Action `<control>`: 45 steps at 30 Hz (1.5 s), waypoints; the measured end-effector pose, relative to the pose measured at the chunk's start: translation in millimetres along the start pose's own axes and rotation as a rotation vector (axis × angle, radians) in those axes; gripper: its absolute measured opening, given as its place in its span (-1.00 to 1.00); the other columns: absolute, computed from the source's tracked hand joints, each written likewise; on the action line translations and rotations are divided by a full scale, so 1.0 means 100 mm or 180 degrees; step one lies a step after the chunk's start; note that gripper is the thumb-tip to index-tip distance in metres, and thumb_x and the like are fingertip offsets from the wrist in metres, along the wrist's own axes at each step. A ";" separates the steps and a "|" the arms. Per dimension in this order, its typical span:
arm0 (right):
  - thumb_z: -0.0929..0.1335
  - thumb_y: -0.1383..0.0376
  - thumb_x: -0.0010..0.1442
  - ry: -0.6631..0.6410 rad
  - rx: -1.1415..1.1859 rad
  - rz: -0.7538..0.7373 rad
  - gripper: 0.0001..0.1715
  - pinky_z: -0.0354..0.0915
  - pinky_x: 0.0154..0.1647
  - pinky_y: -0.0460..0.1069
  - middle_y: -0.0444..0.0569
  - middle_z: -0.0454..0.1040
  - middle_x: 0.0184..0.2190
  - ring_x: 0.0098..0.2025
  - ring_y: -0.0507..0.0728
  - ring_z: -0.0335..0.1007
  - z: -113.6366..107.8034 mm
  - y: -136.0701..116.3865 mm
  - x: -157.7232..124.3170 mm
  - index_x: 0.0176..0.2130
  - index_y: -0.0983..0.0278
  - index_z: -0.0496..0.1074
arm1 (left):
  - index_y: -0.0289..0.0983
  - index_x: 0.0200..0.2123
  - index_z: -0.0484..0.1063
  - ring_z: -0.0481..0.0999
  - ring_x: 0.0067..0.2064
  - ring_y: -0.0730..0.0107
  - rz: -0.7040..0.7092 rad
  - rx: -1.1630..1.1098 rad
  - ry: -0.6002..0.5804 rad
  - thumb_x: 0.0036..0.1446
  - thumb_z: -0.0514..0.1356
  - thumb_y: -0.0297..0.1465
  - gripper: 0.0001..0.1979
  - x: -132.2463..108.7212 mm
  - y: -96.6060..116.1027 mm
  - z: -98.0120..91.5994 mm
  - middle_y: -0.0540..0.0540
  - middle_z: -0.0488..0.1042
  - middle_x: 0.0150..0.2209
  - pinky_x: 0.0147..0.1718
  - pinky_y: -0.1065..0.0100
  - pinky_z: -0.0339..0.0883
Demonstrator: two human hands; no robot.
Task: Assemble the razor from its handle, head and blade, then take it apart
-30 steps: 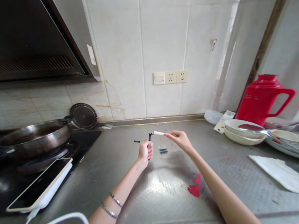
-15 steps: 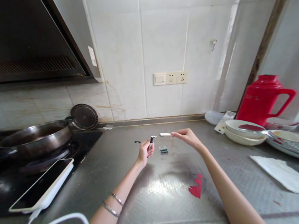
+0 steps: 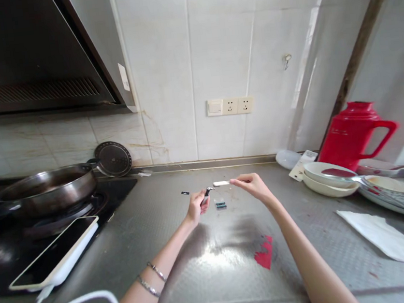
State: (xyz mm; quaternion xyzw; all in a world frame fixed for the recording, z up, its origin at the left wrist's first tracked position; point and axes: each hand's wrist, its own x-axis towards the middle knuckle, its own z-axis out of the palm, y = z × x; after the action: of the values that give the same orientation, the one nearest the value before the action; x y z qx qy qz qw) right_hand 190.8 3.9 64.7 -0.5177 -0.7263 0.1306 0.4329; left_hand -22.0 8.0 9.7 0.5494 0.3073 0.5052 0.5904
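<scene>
My left hand (image 3: 196,207) is closed around what looks like a small razor (image 3: 207,195), dark in the handle with a silvery head. Its head end points up and to the right. Between the fingertips of my right hand (image 3: 252,185) is a slim white stick-like piece (image 3: 221,183), pinched at its right end; its kind is too small to make out. The piece's left end is close to the razor's head; I cannot tell whether they touch. Below them, small dark and teal pieces (image 3: 221,205) lie on the steel counter (image 3: 185,260). A little black piece (image 3: 185,193) rests left of the razor.
A phone (image 3: 56,251) with a white cable lies by the stove at left, near a steel pan (image 3: 49,188). At right are stacked bowls (image 3: 330,188), a red thermos jug (image 3: 353,134) and a white paper sheet (image 3: 387,237). A torn red scrap (image 3: 264,255) lies between my forearms.
The razor in my left hand has tilted to the right, its head now lower and nearer the white piece. My right hand has shifted slightly left with that piece.
</scene>
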 end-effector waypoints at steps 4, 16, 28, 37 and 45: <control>0.27 -0.13 -0.02 -0.0305 0.0151 -0.0113 -0.40 0.02 -0.55 -0.10 -0.11 0.33 -0.65 -0.54 0.02 0.17 0.06 0.00 0.02 -0.54 0.35 0.51 | -0.29 -0.67 0.18 -0.10 -0.73 0.65 0.0040 -0.0022 -0.0017 0.04 0.04 -0.06 -0.54 0.00 0.01 0.00 0.12 -0.03 -0.76 -0.73 0.46 -0.29; 0.29 -0.10 -0.02 -0.0326 0.0335 -0.0053 -0.43 0.05 -0.56 -0.10 -0.09 0.40 -0.62 -0.54 0.03 0.22 0.12 -0.01 0.01 -0.52 0.34 0.52 | -0.29 -0.66 0.17 -0.10 -0.73 0.66 0.0008 -0.0154 -0.0054 0.05 0.04 -0.06 -0.55 -0.01 0.03 0.02 0.12 -0.03 -0.75 -0.73 0.47 -0.30; 0.29 -0.04 0.03 -0.0030 0.0779 0.0208 -0.44 0.17 -0.46 -0.08 0.01 0.50 -0.47 -0.43 0.10 0.33 0.13 0.10 0.03 -0.27 0.37 0.54 | -0.28 -0.65 0.14 -0.13 -0.73 0.65 -0.0089 -0.0785 -0.0221 0.12 -0.01 -0.13 -0.59 0.03 0.07 -0.03 0.13 -0.08 -0.74 -0.77 0.51 -0.28; 0.28 0.03 0.05 -0.0049 0.1108 0.0439 -0.45 0.32 -0.49 -0.08 -0.06 0.40 -0.51 -0.50 0.02 0.29 0.43 0.24 0.06 -0.10 0.36 0.42 | -0.29 -0.62 0.16 -0.11 -0.74 0.65 -0.0361 -0.0970 -0.0229 0.12 -0.01 -0.15 -0.61 0.04 0.06 -0.03 0.13 -0.06 -0.74 -0.78 0.52 -0.28; 0.32 0.04 0.00 -0.0186 0.1761 0.0526 -0.53 0.38 -0.58 -0.09 -0.19 0.27 -0.57 -0.58 -0.06 0.19 0.55 0.06 0.02 -0.21 0.34 0.41 | -0.29 -0.54 0.21 -0.04 -0.74 0.65 -0.0468 -0.0985 0.0054 0.10 0.00 -0.12 -0.64 0.06 0.03 -0.04 0.13 0.03 -0.73 -0.76 0.53 -0.20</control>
State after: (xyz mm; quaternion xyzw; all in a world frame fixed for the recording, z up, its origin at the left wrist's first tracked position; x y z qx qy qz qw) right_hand 152.6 22.2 29.9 -0.4334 -0.6307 0.3734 0.5244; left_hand -24.4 14.3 13.0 0.4237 0.2701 0.5065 0.7007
